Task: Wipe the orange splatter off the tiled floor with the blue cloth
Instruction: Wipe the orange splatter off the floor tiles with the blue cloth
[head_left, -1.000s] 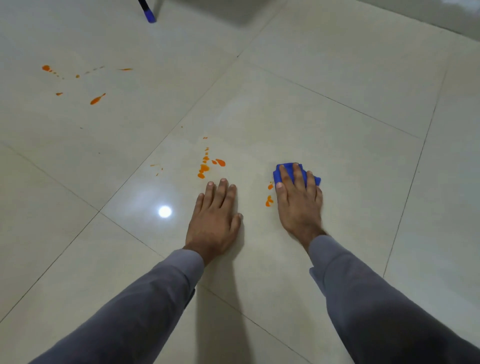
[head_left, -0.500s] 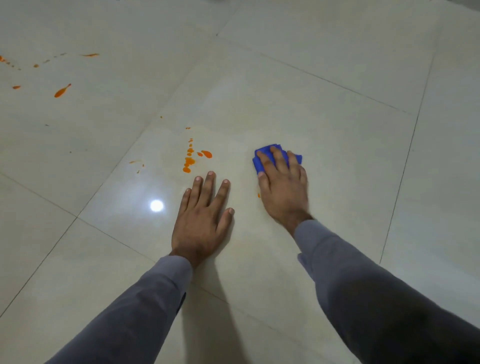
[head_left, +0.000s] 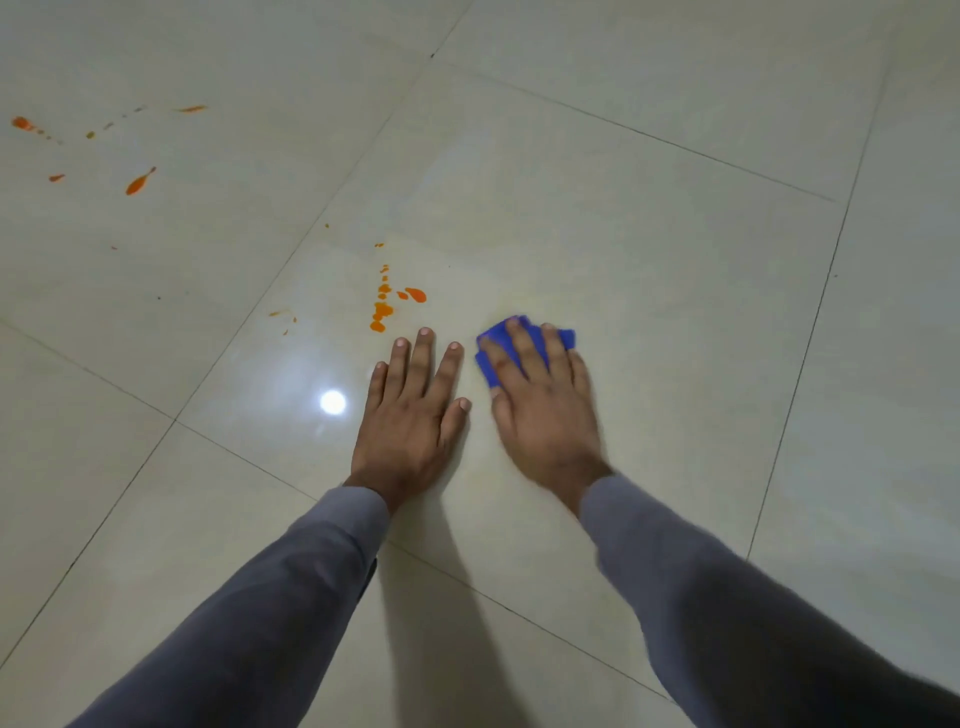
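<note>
so far the job looks partly done; the right hand (head_left: 540, 410) presses the blue cloth (head_left: 491, 366) flat on the tiled floor (head_left: 649, 249) under straight fingers (head_left: 519, 345); the left hand (head_left: 410, 415) rests open beside it; orange splatter (head_left: 383, 310) remains just ahead, more (head_left: 139, 183) towards the far left corner.

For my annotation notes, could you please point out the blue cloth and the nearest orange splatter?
blue cloth (head_left: 487, 365): head view, left edge beside the fingers.
nearest orange splatter (head_left: 382, 310): head view, largest blob of the cluster.
</note>
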